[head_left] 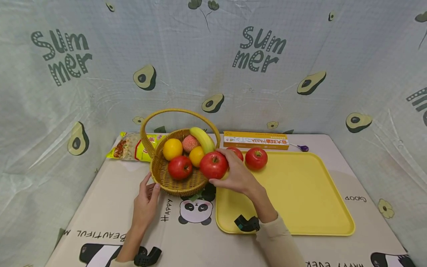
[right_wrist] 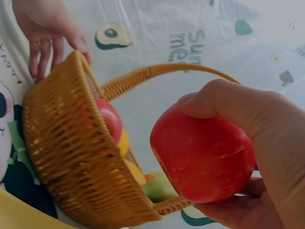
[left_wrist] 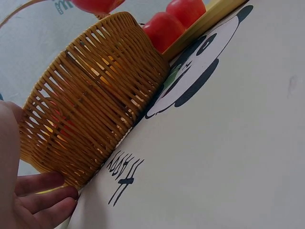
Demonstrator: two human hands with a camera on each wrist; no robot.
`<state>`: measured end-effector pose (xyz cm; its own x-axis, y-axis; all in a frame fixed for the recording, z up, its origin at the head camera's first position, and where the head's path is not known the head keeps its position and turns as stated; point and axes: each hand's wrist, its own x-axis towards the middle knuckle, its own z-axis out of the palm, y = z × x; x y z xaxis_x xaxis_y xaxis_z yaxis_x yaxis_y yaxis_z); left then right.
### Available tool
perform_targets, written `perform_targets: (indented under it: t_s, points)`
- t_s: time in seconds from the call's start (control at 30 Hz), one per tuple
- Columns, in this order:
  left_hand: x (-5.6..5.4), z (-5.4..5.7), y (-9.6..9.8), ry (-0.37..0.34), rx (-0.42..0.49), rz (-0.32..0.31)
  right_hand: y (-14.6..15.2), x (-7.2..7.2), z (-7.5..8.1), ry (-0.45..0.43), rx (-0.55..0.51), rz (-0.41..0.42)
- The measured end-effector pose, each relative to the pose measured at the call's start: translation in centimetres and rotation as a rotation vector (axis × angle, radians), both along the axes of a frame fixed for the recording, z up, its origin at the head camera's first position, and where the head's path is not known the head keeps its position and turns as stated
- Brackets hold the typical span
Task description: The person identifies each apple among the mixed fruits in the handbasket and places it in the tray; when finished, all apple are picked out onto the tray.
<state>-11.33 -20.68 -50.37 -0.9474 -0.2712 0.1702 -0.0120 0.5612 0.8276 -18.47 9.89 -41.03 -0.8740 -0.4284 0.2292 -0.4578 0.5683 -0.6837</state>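
Note:
My right hand [head_left: 238, 174] grips a red apple [head_left: 214, 165] over the right rim of a wicker basket [head_left: 181, 191]. In the right wrist view, thumb and fingers curl round the apple [right_wrist: 202, 152], clear of the basket [right_wrist: 71, 157]. My left hand [head_left: 145, 200] rests its relaxed fingers against the basket's front left side. Inside the basket lie another red apple [head_left: 180, 167], two orange fruits [head_left: 172, 149], a pinkish round fruit [head_left: 190, 143] and a banana [head_left: 202, 139]. The basket's tall handle [head_left: 180, 110] arches above them.
A yellow tray [head_left: 287, 196] lies right of the basket, with two red apples [head_left: 256, 158] at its back left corner. Behind stand a pasta box [head_left: 255, 140] and a small purple-ended utensil [head_left: 303, 148]. A yellow food bag [head_left: 130, 147] lies back left. A printed curtain surrounds the table.

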Motion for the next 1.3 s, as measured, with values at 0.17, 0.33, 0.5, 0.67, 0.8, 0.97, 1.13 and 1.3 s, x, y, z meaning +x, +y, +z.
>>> perform_targets:
  t_s: [0.17, 0.33, 0.5, 0.67, 0.8, 0.97, 1.13, 1.3]
  points:
    - [0.0, 0.0, 0.0, -0.002, -0.006, 0.005, 1.3, -0.3, 0.4, 0.042, -0.060, -0.003]
    - [0.0, 0.0, 0.0, 0.010, -0.004, 0.001, 2.7, -0.6, 0.9, 0.073, -0.090, -0.035]
    - [0.0, 0.0, 0.0, 0.014, 0.003, -0.002, 4.2, -0.8, 1.3, 0.070, -0.104, -0.090]
    - [0.0, 0.0, 0.0, 0.005, 0.008, -0.004, 5.8, -1.1, 1.4, 0.050, -0.128, -0.153]
    - [0.0, 0.0, 0.0, 0.004, 0.010, -0.006, 7.1, -1.4, 1.4, 0.023, -0.141, -0.217]
    - [0.0, 0.0, 0.0, 0.003, 0.005, -0.002, 8.7, -1.9, 1.1, -0.003, -0.173, -0.289]
    - [0.0, 0.0, 0.0, -0.003, -0.007, 0.002, 10.3, -2.3, 0.8, -0.007, -0.179, -0.364]
    - [0.0, 0.1, 0.0, -0.001, -0.006, 0.000, 11.7, -2.5, 0.4, -0.033, -0.177, -0.444]
